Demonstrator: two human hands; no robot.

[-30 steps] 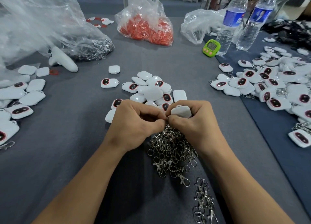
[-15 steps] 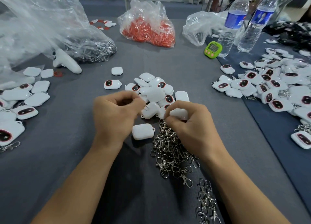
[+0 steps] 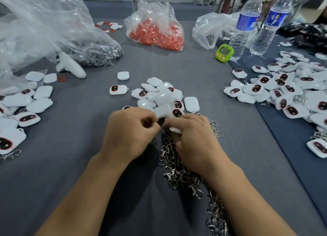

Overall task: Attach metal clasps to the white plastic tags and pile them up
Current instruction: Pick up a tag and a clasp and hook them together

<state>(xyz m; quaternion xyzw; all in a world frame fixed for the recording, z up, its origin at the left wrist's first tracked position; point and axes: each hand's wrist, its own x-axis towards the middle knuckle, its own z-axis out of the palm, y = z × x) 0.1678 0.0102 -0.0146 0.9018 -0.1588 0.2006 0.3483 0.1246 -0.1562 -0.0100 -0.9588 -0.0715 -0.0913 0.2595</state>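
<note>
My left hand (image 3: pixel 131 134) and my right hand (image 3: pixel 192 140) meet fingertip to fingertip over the grey table. The left fingers are curled and pinch a white plastic tag (image 3: pixel 161 111) at its near edge. Under the curled right fingers a second white tag (image 3: pixel 175 130) shows as a thin edge; motion blur hides the details. A heap of metal clasps (image 3: pixel 177 166) lies beneath and behind the right hand. Just beyond the hands sits a pile of loose white tags (image 3: pixel 159 96). Tags with clasps attached are piled at the right (image 3: pixel 283 92) and at the left (image 3: pixel 23 103).
A clear bag of red parts (image 3: pixel 155 32) and a large clear bag holding clasps (image 3: pixel 53 32) lie at the back. Two water bottles (image 3: pixel 247 26) and a green timer (image 3: pixel 224 52) stand back right. A white controller (image 3: pixel 70 67) rests at the left.
My left hand parted from the right, reached to the tag pile, then came back. The loose tag that lay in front of the clasps is no longer visible.
</note>
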